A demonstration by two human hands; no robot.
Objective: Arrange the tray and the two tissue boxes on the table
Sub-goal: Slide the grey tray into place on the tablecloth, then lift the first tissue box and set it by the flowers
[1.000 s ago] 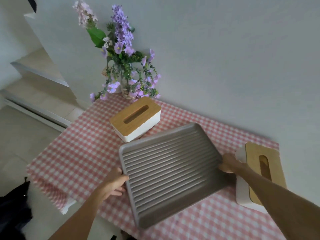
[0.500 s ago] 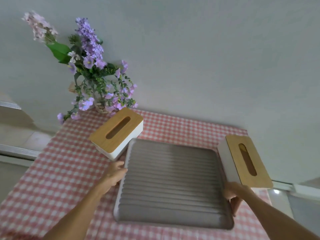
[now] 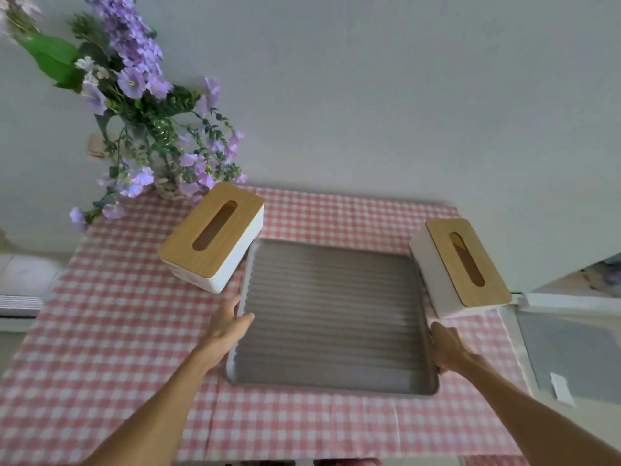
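Left hand (image 3: 228, 326) and right hand (image 3: 445, 348) clasp the tray (image 3: 331, 317) edges, seemingly grounded; square it gently between both tissue boxes (image 3: 211, 237).

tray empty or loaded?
Empty. The tray shows only bare grey ridges, rim to rim; both tissue boxes sit outside it on the tablecloth.
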